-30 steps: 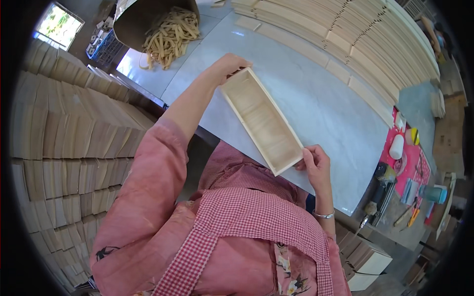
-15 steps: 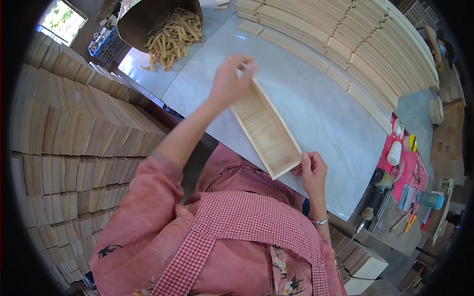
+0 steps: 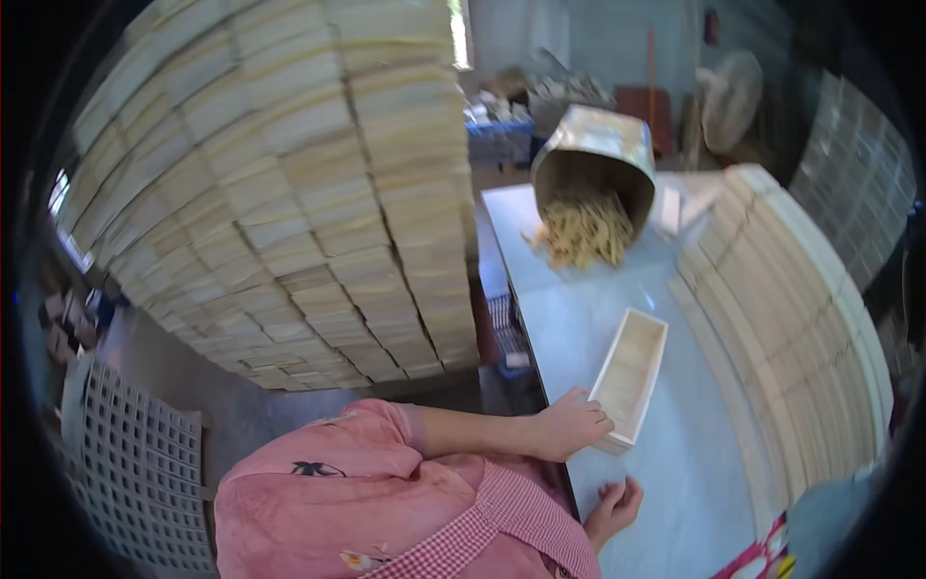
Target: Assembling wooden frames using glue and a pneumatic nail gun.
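The rectangular open-topped wooden box (image 3: 631,374) lies on the marbled tabletop (image 3: 694,463), its near-left corner under the left hand (image 3: 569,426); whether those fingers clamp it, I cannot tell. The right hand (image 3: 614,510) is near it, holding nothing, fingers loosely curled.

The box (image 3: 629,376) looks like smooth, matt wood, the bench (image 3: 680,502) smooth and glossy, the shirt (image 3: 328,521) and apron (image 3: 529,510) matt cloth, the block stack (image 3: 289,212) rough wood.
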Action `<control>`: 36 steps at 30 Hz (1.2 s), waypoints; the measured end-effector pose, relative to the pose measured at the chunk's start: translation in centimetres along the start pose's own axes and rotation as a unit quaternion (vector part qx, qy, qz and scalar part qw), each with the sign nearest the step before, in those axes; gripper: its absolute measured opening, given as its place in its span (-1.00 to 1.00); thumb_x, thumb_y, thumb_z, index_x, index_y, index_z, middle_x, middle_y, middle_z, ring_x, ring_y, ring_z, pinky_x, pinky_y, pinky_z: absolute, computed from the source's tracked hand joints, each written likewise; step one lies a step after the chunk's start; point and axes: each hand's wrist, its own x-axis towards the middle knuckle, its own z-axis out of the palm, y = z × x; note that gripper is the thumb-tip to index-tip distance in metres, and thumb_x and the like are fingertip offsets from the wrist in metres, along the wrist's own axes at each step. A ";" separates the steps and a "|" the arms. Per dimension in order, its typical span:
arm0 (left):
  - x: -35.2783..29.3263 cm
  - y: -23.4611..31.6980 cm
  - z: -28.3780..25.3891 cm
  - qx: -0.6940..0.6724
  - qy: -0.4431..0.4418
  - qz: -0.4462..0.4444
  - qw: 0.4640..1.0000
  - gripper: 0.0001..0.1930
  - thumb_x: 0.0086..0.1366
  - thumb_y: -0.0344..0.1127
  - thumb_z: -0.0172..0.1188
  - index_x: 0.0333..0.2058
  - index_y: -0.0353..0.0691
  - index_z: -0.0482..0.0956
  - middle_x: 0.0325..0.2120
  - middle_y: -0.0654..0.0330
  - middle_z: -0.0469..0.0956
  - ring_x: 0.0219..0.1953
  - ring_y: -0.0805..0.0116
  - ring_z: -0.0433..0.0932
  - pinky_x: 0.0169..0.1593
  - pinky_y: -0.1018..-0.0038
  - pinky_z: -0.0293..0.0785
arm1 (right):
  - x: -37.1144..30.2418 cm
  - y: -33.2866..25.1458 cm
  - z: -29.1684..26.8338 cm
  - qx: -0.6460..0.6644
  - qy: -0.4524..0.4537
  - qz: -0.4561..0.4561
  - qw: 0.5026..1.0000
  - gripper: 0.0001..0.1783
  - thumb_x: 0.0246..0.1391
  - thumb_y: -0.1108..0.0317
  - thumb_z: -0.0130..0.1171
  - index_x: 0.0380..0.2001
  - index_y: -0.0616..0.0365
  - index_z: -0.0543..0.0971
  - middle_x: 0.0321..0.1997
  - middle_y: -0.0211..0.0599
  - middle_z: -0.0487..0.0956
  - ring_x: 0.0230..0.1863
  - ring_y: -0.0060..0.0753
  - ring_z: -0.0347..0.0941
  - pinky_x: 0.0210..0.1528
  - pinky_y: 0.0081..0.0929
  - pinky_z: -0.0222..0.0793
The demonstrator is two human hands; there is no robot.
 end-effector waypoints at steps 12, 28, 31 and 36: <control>-5.1 1.5 -34.2 0.305 0.503 0.034 0.808 -0.60 -0.17 -0.59 0.19 -0.24 -0.22 0.50 -0.26 0.06 0.48 -0.24 0.08 0.43 -0.13 0.27 0.41 | 5.7 10.0 -0.9 -0.062 0.012 0.007 0.998 -0.75 0.24 0.32 0.12 -0.12 0.26 0.57 -0.41 -0.10 0.62 -0.44 -0.21 0.53 -0.28 -0.38 0.52; -40.8 -0.2 -73.4 0.690 0.410 -0.495 0.332 -0.72 0.06 -0.46 0.06 -0.28 -0.32 0.68 -0.15 -0.18 0.60 -0.10 -0.19 0.46 0.05 0.14 0.43 | 0.6 1.4 -0.1 -0.106 0.031 -0.109 0.988 -0.78 0.17 0.34 0.15 -0.24 0.28 0.63 -0.48 -0.11 0.64 -0.46 -0.18 0.55 -0.31 -0.34 0.52; -40.7 -1.6 -73.1 0.641 0.402 -0.511 0.409 -0.73 0.05 -0.46 0.10 -0.26 -0.32 0.67 -0.13 -0.11 0.59 -0.08 -0.09 0.47 0.04 0.17 0.42 | 0.0 0.6 -0.7 -0.106 0.041 -0.113 0.987 -0.79 0.15 0.35 0.15 -0.28 0.30 0.63 -0.50 -0.11 0.64 -0.48 -0.18 0.56 -0.32 -0.34 0.52; -38.5 -4.3 -71.4 0.567 0.385 -0.527 0.502 -0.73 0.05 -0.46 0.15 -0.24 -0.30 0.66 -0.11 -0.01 0.58 -0.06 0.04 0.49 0.02 0.20 0.40 | -0.8 -0.5 -0.3 -0.108 0.056 -0.121 0.985 -0.79 0.15 0.36 0.15 -0.29 0.31 0.63 -0.50 -0.11 0.65 -0.48 -0.19 0.56 -0.32 -0.35 0.52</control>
